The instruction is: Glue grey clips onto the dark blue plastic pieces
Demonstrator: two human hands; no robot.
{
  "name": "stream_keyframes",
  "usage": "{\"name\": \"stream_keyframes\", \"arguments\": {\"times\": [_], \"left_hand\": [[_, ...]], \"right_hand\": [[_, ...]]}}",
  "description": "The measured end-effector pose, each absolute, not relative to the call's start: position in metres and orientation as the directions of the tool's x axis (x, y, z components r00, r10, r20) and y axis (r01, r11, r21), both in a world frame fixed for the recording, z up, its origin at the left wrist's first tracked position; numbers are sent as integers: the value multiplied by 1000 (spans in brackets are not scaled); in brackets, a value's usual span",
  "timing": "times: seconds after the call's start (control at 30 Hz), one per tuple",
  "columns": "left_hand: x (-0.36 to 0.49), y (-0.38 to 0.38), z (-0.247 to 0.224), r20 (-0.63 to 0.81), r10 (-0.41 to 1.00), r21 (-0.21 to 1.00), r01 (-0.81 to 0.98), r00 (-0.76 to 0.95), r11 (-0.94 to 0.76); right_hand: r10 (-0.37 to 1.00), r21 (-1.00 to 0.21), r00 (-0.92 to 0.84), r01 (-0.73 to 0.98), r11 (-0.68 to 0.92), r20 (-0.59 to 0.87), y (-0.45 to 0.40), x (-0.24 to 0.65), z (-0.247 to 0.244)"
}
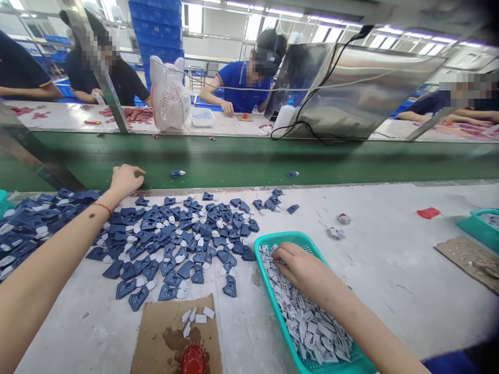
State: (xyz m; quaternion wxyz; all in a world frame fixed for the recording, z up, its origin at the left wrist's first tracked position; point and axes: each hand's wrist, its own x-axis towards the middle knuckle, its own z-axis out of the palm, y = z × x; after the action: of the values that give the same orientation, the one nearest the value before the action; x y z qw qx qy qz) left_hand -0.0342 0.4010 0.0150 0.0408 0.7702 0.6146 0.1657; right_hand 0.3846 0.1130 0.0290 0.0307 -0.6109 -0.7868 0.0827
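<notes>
My left hand (127, 179) is over the near edge of the green belt (234, 161), its fingers apart and holding nothing visible. Below it, many dark blue parts with white tabs (167, 234) lie heaped on the white table (390, 259). Fingers bent together, my right hand (292, 265) reaches into a teal basket (294, 237) of small grey-white pieces (312, 322); its fingertips are among the pieces and what they pinch is hidden. On a wet-stained cardboard sheet (156, 322) are several loose white pieces (200, 318) and a red object (194, 359).
Two blue parts (178, 173) lie on the belt. Across it, a person in a blue shirt (234, 85) works beside a white basket (169, 93) and a bottle (284, 118). A metal post (103, 78) stands left. Another teal basket (473, 228) is at right.
</notes>
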Motion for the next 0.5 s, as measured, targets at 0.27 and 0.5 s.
{"name": "stream_keyframes", "arguments": {"times": [0.27,0.5], "left_hand": [[33,406,16,146,932,334,871,331,-361],[45,386,30,117,971,509,826,210,-240]], "right_hand": [[968,-205,-250,949,240,-27,107,376,32],[986,-296,-142,941,162,90,95,370,40]]}}
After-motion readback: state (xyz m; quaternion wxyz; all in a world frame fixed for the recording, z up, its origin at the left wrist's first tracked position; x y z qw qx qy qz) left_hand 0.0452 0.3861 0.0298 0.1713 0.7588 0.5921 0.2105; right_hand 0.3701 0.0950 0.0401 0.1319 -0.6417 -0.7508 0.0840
